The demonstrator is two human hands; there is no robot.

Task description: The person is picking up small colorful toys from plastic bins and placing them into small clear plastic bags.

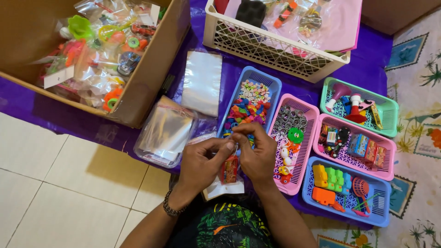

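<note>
Small clear plastic bag [228, 177] of red trinkets hung between both hands, just in front of the blue bead basket [250, 98]. Left hand [202, 163] and right hand [257, 154] both pinched its open top edge, fingers closed. Film looked thin, limp, slick and light; best gripped at the mouth. Pink basket [294, 142] sat just right of the blue one.

Small clear plastic bag [228, 177] — held upright above the purple cloth, pinched at its open top edge. Inside sits a red-and-orange toy [229, 169], standing on end in the upper part. The lower part of the bag hangs flat and pale, its bottom corners spread — just left of the pink basket.
</note>
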